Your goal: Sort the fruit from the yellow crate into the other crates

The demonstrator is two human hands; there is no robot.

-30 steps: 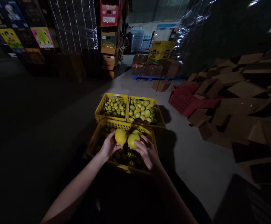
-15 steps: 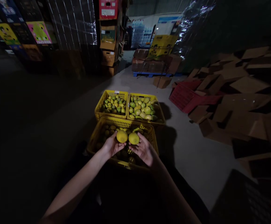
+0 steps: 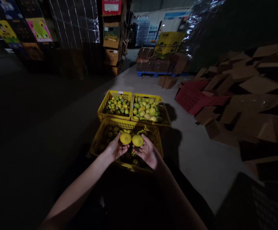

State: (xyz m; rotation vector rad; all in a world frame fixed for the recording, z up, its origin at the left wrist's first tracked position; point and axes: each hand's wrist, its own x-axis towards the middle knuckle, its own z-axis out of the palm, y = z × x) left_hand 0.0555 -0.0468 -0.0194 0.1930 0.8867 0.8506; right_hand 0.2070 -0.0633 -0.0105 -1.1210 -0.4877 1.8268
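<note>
Over the near yellow crate point(image 3: 158, 140), my left hand point(image 3: 115, 148) is closed on a yellow lemon point(image 3: 125, 138), with the thumb on its side and the fingers beneath. A second yellow lemon point(image 3: 137, 140) sits in my right hand point(image 3: 149, 153), gripped the same way. The two lemons are side by side, a narrow gap apart. Below them, more fruit point(image 3: 115, 129) lies in the near crate, mostly in shadow. Behind it stand two more yellow crates: the left one point(image 3: 101, 107) holds small green and yellow fruit, the right one point(image 3: 166, 111) larger ones.
Flattened and loose cardboard boxes point(image 3: 253, 108) pile up on the right, with a red crate point(image 3: 191, 95) at their edge. Beyond the crates is a blue pallet point(image 3: 155, 74) loaded with boxes. Stacked cartons point(image 3: 111, 38) stand at the back. The left side is dark.
Both hands keep hold of their lemons and stay almost in place. The right lemon has tilted slightly. The view has shifted a little, so the background sits slightly higher and farther right.
</note>
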